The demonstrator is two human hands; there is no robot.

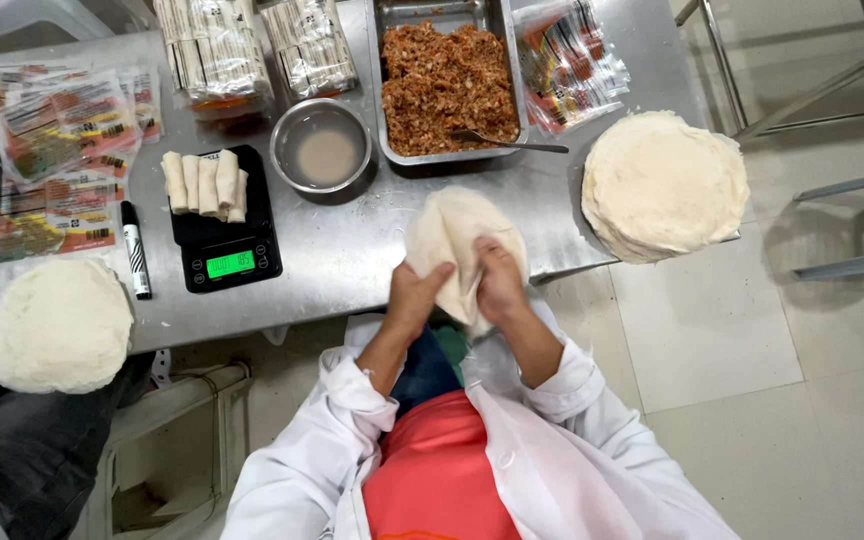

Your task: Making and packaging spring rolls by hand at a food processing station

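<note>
Two wrapper stacks (664, 185) flank a steel table (352, 250) over pale floor tiles (752, 400).

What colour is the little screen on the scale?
Bright green, on the black scale, seen from the head view.

A steel worktop (352, 250) is carrying a scale (224, 235), bowl (320, 147), filling tray (447, 80), and wrapper stacks at its right (662, 185) and left (57, 325) edges.

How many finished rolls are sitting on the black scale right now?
4, side by side on the black scale: rolls lined up left to right on its platform, touching one another. More rolls lie at the far left edge, on another scale, partly cut off from view.
</note>
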